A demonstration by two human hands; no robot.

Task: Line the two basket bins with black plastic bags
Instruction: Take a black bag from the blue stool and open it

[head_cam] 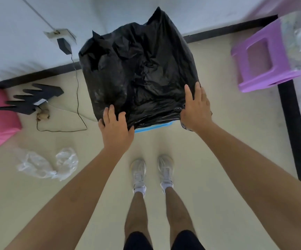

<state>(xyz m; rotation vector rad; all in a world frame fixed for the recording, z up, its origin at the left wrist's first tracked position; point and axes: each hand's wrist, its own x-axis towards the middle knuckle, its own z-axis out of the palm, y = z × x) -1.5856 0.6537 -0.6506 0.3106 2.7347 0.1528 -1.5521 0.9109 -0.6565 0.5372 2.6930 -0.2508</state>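
1. The black plastic bag (138,69) is being draped over a blue basket bin (154,127), of which only a sliver of rim is showing at the near edge; the second bin is not being seen.
2. The bag's near hem is being pressed by the left hand (116,128), fingers spread flat, and by the right hand (196,107), fingers extended along the corner (no pinch is visible).
3. The film is being risked: a hard pull over a rim corner could tear it, or the far points could slip inside.
4. Room is being limited by the wall behind and the purple stool (261,58) to the right; the black cable (77,91) and clear plastic wrap (46,165) are lying well apart on the left.
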